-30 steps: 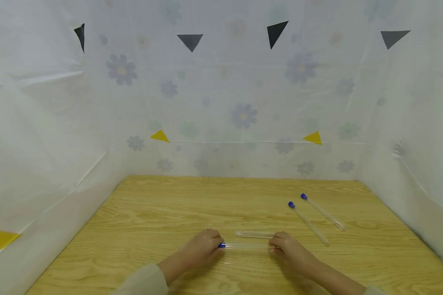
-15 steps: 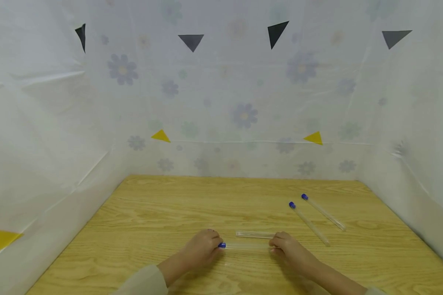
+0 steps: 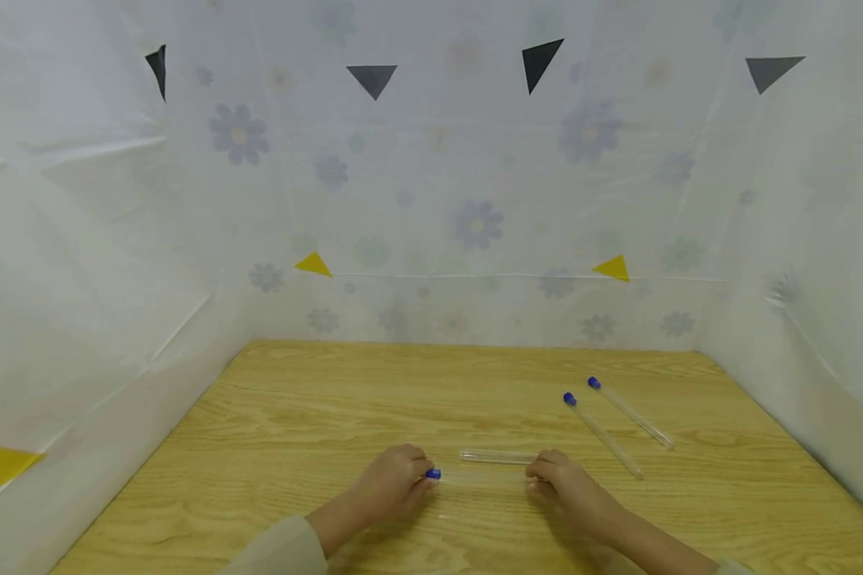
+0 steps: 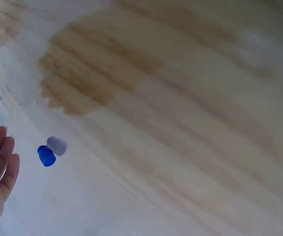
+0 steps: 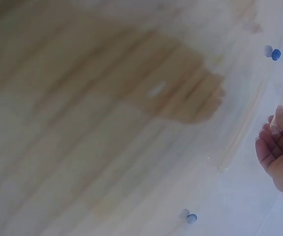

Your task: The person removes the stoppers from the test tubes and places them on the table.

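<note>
The tube (image 3: 483, 478) between my hands has shifted slightly. My left hand (image 3: 391, 482) pinches its cap (image 3: 433, 474), right hand (image 3: 565, 489) its end; I'd keep it level.

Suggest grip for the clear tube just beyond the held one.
Probably pinch the slim clear tube near its left end, from above, far side: the right hand sits by its right end; the held tube runs along its near side.

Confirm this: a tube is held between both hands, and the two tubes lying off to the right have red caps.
Wrong color: the head view shows blue caps on those two tubes. A tube is held between the left hand and right hand.
</note>
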Tool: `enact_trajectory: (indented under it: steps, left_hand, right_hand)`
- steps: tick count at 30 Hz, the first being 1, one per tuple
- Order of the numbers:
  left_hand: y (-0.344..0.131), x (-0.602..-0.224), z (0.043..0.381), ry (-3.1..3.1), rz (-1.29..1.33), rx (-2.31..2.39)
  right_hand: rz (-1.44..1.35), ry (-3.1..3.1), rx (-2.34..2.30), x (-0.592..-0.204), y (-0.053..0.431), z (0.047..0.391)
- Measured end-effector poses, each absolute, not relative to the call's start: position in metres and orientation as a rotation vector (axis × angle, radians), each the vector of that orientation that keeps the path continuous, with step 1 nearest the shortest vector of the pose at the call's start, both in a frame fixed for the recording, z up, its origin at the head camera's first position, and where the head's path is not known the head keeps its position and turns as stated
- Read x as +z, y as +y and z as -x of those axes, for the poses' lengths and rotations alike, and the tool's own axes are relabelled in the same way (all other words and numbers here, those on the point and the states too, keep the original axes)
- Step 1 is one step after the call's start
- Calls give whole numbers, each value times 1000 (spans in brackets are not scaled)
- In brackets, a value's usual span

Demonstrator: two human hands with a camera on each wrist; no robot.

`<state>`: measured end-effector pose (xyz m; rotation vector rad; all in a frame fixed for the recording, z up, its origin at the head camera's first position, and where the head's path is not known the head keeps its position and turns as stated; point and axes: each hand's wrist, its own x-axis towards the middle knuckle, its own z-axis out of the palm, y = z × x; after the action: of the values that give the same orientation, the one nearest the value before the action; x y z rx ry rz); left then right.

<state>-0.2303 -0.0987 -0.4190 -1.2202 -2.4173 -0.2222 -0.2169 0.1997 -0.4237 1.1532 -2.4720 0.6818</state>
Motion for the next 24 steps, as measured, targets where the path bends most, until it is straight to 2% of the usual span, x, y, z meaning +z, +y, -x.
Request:
enact_trajectory:
  steps: [24]
  left_hand:
    - [-98,-413,232,-2470,1174,-301]
  right_hand:
    - [-1090,-2505,710,-416,194,211]
